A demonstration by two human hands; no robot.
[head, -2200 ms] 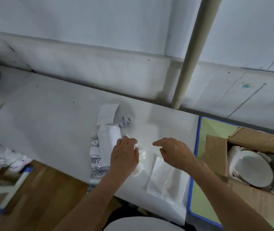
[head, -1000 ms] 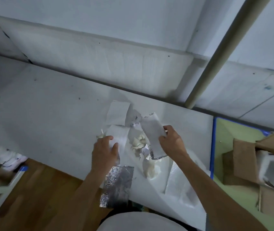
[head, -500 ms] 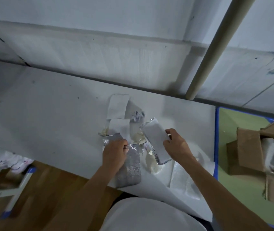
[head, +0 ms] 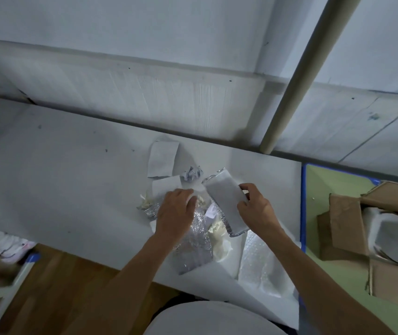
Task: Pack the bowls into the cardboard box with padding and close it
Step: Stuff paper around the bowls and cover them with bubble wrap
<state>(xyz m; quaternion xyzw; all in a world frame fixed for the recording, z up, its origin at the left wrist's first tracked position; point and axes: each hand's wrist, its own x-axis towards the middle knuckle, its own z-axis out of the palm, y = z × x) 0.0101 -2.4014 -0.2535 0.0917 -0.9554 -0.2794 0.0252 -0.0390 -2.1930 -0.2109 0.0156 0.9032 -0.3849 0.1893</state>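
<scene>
Padding-gathering step. Right hand fingers pinch a foil-edged pad. Left hand lies on the foil bubble sheet on the surface, grip unclear. A bowl sits in the box, well apart. Next, probably carry the padding over.

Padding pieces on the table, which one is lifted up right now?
The white foil-edged pouch, pinched in the right hand; the other pieces lie on the table.
</scene>
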